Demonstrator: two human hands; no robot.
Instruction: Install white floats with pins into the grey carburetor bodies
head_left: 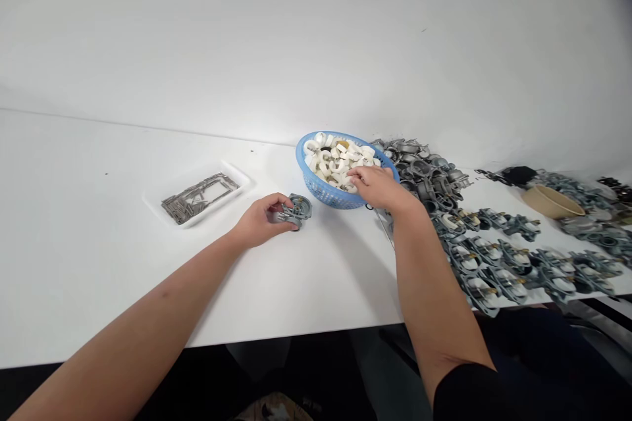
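My left hand [261,219] grips a grey metal housing [298,209] that rests on the white table [99,263], fingers curled round its left side. My right hand [379,185] reaches into a blue plastic basket [320,189] full of small white plastic parts [332,156]. Its fingers are bent down among the parts at the basket's right side, and whether they have taken one is hidden.
A white tray [237,177] with several thin metal pins lies to the left. A heap of grey metal housings [424,168] sits right of the basket. Rows of assembled housings [513,263] run along the table's right front. A tan bowl [550,200] stands further right.
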